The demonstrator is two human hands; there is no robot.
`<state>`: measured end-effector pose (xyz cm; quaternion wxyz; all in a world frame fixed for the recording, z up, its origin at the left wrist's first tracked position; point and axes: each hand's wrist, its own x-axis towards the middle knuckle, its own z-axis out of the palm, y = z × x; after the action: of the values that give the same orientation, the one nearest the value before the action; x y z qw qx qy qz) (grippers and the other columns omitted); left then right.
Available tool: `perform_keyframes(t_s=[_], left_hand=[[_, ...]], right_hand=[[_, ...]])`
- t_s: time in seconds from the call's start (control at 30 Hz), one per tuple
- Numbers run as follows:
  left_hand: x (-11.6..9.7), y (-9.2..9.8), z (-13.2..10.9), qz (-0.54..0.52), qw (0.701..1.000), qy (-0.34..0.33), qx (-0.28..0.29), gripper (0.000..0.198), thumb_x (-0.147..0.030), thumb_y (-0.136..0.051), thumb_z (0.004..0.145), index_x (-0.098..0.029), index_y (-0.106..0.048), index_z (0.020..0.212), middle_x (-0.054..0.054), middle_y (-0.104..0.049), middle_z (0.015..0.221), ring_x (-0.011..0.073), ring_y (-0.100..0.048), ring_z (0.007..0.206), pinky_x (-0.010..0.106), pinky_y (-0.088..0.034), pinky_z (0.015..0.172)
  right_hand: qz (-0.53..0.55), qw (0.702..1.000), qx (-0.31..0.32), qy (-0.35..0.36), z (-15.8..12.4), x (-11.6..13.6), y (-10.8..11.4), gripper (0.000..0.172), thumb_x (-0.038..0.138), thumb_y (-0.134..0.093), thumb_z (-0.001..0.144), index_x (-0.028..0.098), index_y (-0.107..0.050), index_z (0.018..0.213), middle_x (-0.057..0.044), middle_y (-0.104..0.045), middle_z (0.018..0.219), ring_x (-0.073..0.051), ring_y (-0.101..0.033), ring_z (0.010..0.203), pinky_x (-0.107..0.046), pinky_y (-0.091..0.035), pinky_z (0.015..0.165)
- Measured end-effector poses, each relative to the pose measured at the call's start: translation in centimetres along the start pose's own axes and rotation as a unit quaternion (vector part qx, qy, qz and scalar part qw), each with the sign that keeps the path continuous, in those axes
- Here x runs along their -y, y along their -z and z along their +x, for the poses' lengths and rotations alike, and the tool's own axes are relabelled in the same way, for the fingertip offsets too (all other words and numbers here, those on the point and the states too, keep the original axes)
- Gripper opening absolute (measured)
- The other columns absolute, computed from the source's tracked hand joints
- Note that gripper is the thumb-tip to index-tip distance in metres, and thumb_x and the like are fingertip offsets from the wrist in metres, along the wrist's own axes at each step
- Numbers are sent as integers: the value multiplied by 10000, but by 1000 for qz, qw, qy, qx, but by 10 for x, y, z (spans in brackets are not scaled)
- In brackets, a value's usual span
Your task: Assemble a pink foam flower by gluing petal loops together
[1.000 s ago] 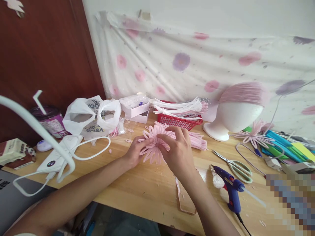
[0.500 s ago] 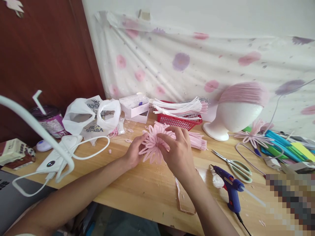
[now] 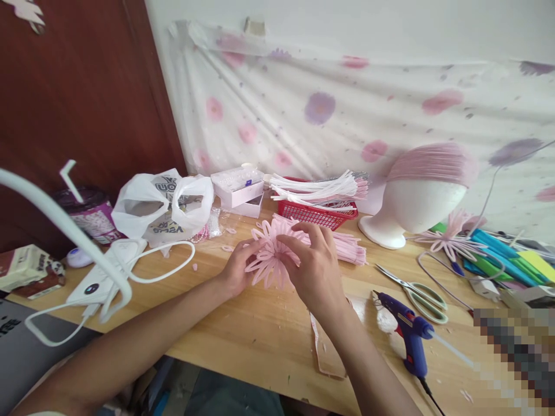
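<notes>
A pink flower of many looped pipe-cleaner petals (image 3: 271,263) is held above the wooden table (image 3: 243,335). My left hand (image 3: 237,268) grips it from the left, thumb and fingers closed at its edge, partly hidden by the petals. My right hand (image 3: 315,263) is over its right side, with thumb and index finger drawn together at the petals near the centre. Behind the right hand lies a bundle of pink pipe cleaners (image 3: 351,249), partly covered by that hand.
A red basket (image 3: 318,216) holds white, pink and grey pipe cleaners. To the right are a foam head (image 3: 422,208), scissors (image 3: 416,294) and a blue glue gun (image 3: 410,335) with its cord. Left are a plastic bag (image 3: 160,202), power bank (image 3: 104,277) and a white curved arm (image 3: 65,231).
Both hands keep nearly the same hold on the pink flower. The view has shifted very slightly, so the table items sit a little further right.
</notes>
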<state>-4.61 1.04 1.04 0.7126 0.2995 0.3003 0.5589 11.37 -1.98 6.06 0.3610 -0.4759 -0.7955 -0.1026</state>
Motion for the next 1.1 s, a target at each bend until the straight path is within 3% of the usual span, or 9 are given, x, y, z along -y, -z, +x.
perform_keyframes(t_s=[0.13,0.3,0.7,1.1], left_hand=[[1,2,0,4,1000,3,2,365,-420,-900,629,-140,-672,684,4,-635,630,137,-604,594,261,-503,606],[2,2,0,-1,1000,6,2,363,-426,-897,627,-134,-690,689,12,-646,642,147,-609,609,270,-506,636],[3,1,-2,-6,1000,3,6,318,-399,-875,665,-136,-697,679,21,-687,659,150,-641,621,260,-516,635],[2,0,-3,15,1000,-10,19,346,-424,-879,661,-113,-748,738,57,-739,714,192,-674,689,294,-516,707]], right_hand=[[30,999,-31,-6,-4,-6,0,310,152,-733,897,248,-741,1192,-119,-647,1207,-299,-558,1111,-501,-541,928],[42,997,-67,-19,-11,-15,0,226,189,-715,913,252,-742,1130,-104,-664,1156,-292,-580,1088,-502,-544,913],[-1,998,-44,-41,-9,-8,-6,281,222,-782,862,237,-732,1138,-123,-661,1193,-323,-572,1117,-504,-543,908],[-62,997,-45,23,-11,-6,-5,97,231,-674,965,216,-727,1046,-94,-738,1107,-283,-607,1039,-426,-473,854]])
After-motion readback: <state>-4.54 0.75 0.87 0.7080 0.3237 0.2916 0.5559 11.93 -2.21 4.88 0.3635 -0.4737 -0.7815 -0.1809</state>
